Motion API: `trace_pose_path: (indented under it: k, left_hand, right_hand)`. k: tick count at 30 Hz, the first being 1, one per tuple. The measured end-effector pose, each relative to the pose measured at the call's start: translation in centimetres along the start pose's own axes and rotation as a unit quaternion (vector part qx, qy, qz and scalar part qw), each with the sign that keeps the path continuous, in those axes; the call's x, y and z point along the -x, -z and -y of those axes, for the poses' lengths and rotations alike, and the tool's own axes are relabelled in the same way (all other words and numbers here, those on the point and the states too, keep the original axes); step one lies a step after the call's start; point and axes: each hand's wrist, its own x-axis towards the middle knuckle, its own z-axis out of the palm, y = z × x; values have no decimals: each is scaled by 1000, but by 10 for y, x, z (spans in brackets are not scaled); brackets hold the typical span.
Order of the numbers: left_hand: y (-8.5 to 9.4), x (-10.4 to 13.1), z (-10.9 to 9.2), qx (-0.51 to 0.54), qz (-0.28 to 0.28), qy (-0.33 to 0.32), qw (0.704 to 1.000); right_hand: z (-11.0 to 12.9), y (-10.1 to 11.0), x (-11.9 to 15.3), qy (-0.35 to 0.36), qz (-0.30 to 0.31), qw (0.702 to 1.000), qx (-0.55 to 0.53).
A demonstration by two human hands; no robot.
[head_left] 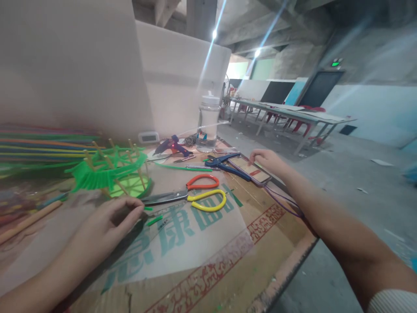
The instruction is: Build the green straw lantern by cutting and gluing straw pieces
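My left hand (114,219) rests low over the table with thumb and forefinger pinched together. A short green piece of pipe cleaner (154,220) lies by its fingertips; whatever is in the pinch is hidden. Scissors (205,198) with one red and one yellow handle lie with their blades toward that hand. Behind it stands a round green fuzzy frame with wooden sticks (112,167). My right hand (269,161) hovers at the phone (252,170), fingers loosely bent and holding nothing; contact with the screen is unclear. Blue-handled pliers (230,167) lie against the phone.
A glue gun (174,145), a small white display device (149,137) and a clear water bottle (207,124) stand toward the back. Bundled coloured pipe cleaners (42,148) lie at the left. A white panel (182,78) rises behind. Across the floor is a long table (286,108).
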Motion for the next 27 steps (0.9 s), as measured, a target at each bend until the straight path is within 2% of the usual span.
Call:
trace_pose_path:
  k: [5, 8, 10, 12, 15, 20, 23, 27]
  left_hand:
    - [1, -1, -1, -7, 5, 3, 1000]
    - [-2, 0, 5, 1, 9, -3, 1000]
    - [-3, 0, 8, 2, 11, -1, 1000]
    - [-3, 0, 8, 0, 10, 2, 1000]
    - [-1, -1, 5, 5, 3, 0, 1000]
    - [0, 0, 6, 31, 0, 15, 999]
    - [2, 2, 9, 38, -14, 28, 999]
    - [3, 3, 7, 37, -25, 31, 999]
  right_hand:
    - [17, 1, 6, -3, -76, 997, -15]
    - [47, -6, 11, 25, -135, 990, -41]
    - [75, -17, 15, 70, -133, 987, -59]
    - [106, -32, 19, 131, -95, 983, -92]
    - [159, -59, 24, 184, 9, 974, -132]
    - [234, -102, 27, 288, 141, 931, -174]
    - [255, -122, 26, 336, 135, 919, -155]
    - [255, -136, 25, 339, 83, 922, -166]
